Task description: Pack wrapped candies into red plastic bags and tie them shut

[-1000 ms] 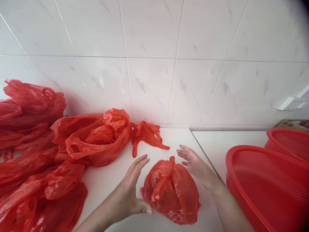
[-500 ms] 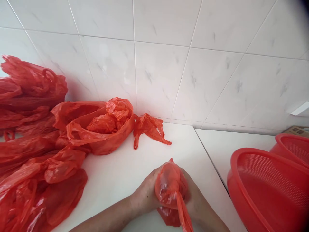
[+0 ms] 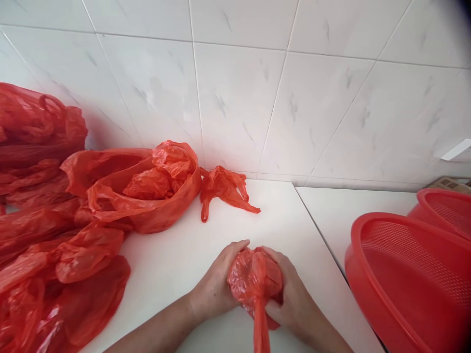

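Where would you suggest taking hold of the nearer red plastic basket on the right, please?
Probably grip the rim of the red plastic basket from its left, the side facing the right hand: that thick lip flares outward, while the wall below is perforated mesh.

Plastic bags [image 3: 37, 274] lie left on the counter [image 3: 176, 260], colanders [image 3: 408, 274] right, apparently on another.

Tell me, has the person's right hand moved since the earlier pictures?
Yes. The right hand has drawn back, farther from the crumpled red plastic bag by the tiled wall, and now clasps another red bag.
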### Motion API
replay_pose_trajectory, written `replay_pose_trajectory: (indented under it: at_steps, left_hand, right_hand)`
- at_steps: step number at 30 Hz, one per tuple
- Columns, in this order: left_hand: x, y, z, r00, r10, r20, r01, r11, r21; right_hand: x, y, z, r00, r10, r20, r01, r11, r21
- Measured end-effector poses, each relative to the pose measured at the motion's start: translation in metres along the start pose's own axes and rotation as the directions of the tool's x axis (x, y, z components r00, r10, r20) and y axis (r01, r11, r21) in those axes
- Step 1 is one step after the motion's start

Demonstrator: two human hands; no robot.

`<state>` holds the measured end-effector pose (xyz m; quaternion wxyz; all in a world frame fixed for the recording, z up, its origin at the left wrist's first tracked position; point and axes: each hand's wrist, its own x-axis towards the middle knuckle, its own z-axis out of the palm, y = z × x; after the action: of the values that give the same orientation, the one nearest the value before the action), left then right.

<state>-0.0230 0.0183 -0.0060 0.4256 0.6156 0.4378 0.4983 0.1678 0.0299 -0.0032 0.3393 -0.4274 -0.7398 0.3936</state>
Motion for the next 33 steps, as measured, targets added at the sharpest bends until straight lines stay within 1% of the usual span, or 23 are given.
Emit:
replay_pose_trajectory:
  at_steps: [1, 2, 3, 4, 5, 6, 7, 9, 11, 12, 14, 16, 18, 19, 20, 22, 23, 24, 25, 28, 29, 31, 33]
  left_hand:
    - [-0.001, 0.003, -0.007, 0.986, 0.164, 0.000, -0.163, 0.976, 0.146]
    - [-0.002, 0.005, -0.012, 0.941, 0.337, 0.031, -0.332, 0.903, 0.273]
    - [-0.003, 0.008, -0.017, 0.868, 0.489, 0.082, -0.483, 0.796, 0.366]
    - [-0.004, 0.010, -0.019, 0.774, 0.618, 0.142, -0.604, 0.651, 0.460]
    - [-0.006, 0.013, -0.020, 0.686, 0.701, 0.196, -0.675, 0.513, 0.530]
    - [-0.008, 0.015, -0.019, 0.634, 0.736, 0.236, -0.703, 0.422, 0.573]
    - [-0.011, 0.017, -0.016, 0.618, 0.738, 0.271, -0.706, 0.370, 0.604]
    - [-0.017, 0.021, -0.009, 0.646, 0.683, 0.340, -0.699, 0.351, 0.623]
    - [-0.022, 0.024, -0.004, 0.675, 0.622, 0.397, -0.707, 0.391, 0.589]
    - [-0.023, 0.025, -0.002, 0.674, 0.607, 0.421, -0.719, 0.410, 0.562]
    - [-0.025, 0.025, -0.001, 0.643, 0.611, 0.461, -0.755, 0.407, 0.514]
    - [-0.025, 0.023, 0.001, 0.627, 0.609, 0.485, -0.770, 0.390, 0.506]
    - [-0.027, 0.017, 0.006, 0.637, 0.627, 0.449, -0.756, 0.395, 0.522]
    - [-0.027, 0.013, 0.008, 0.645, 0.647, 0.406, -0.742, 0.405, 0.535]
    - [-0.028, 0.009, 0.011, 0.641, 0.679, 0.359, -0.735, 0.407, 0.542]
    - [-0.030, 0.004, 0.014, 0.609, 0.741, 0.283, -0.735, 0.394, 0.552]
    - [-0.030, 0.002, 0.014, 0.594, 0.756, 0.276, -0.741, 0.379, 0.555]
    - [-0.031, 0.002, 0.012, 0.582, 0.758, 0.294, -0.750, 0.362, 0.554]
    - [-0.031, 0.003, 0.010, 0.583, 0.741, 0.332, -0.757, 0.348, 0.554]
    - [-0.033, 0.008, 0.005, 0.607, 0.626, 0.489, -0.781, 0.355, 0.514]
    - [-0.034, 0.010, 0.005, 0.608, 0.614, 0.503, -0.787, 0.387, 0.480]
    - [-0.035, 0.015, 0.008, 0.619, 0.615, 0.487, -0.785, 0.497, 0.370]
    - [-0.035, 0.022, 0.012, 0.632, 0.571, 0.524, -0.754, 0.610, 0.244]
  right_hand:
    - [-0.001, 0.000, -0.007, 0.998, 0.028, 0.054, -0.033, 0.995, 0.089]
    - [-0.002, 0.001, -0.014, 0.994, 0.060, 0.093, -0.076, 0.981, 0.179]
    - [-0.002, 0.001, -0.020, 0.989, 0.095, 0.112, -0.122, 0.958, 0.261]
    - [-0.002, 0.002, -0.024, 0.986, 0.129, 0.109, -0.158, 0.931, 0.330]
    - [-0.002, 0.002, -0.027, 0.984, 0.156, 0.087, -0.178, 0.905, 0.387]
    - [-0.001, 0.002, -0.029, 0.981, 0.183, 0.060, -0.191, 0.881, 0.434]
    - [0.000, 0.002, -0.029, 0.978, 0.207, 0.039, -0.201, 0.860, 0.470]
    - [0.003, 0.000, -0.029, 0.964, 0.266, 0.011, -0.236, 0.835, 0.498]
    - [0.004, -0.003, -0.029, 0.938, 0.346, -0.010, -0.298, 0.821, 0.486]
    - [0.005, -0.004, -0.029, 0.925, 0.379, -0.014, -0.328, 0.818, 0.472]
    - [0.006, -0.007, -0.030, 0.915, 0.404, 0.014, -0.366, 0.813, 0.454]
    - [0.007, -0.008, -0.031, 0.918, 0.381, 0.111, -0.388, 0.803, 0.453]
    - [0.007, -0.010, -0.031, 0.913, 0.354, 0.202, -0.407, 0.793, 0.453]
    - [0.007, -0.010, -0.031, 0.911, 0.349, 0.222, -0.413, 0.788, 0.456]
    - [0.007, -0.011, -0.031, 0.912, 0.349, 0.217, -0.411, 0.784, 0.465]
    - [0.007, -0.010, -0.032, 0.920, 0.363, 0.144, -0.384, 0.769, 0.512]
    - [0.007, -0.009, -0.033, 0.923, 0.374, 0.095, -0.363, 0.760, 0.539]
    - [0.007, -0.008, -0.034, 0.921, 0.387, 0.044, -0.345, 0.757, 0.554]
    - [0.008, -0.006, -0.036, 0.914, 0.405, -0.008, -0.334, 0.765, 0.550]
    - [0.011, 0.001, -0.040, 0.877, 0.448, -0.175, -0.344, 0.838, 0.424]
    - [0.013, 0.003, -0.041, 0.861, 0.450, -0.237, -0.353, 0.864, 0.358]
    - [0.016, 0.007, -0.041, 0.831, 0.435, -0.346, -0.377, 0.899, 0.224]
    - [0.020, 0.010, -0.040, 0.816, 0.404, -0.413, -0.388, 0.913, 0.128]
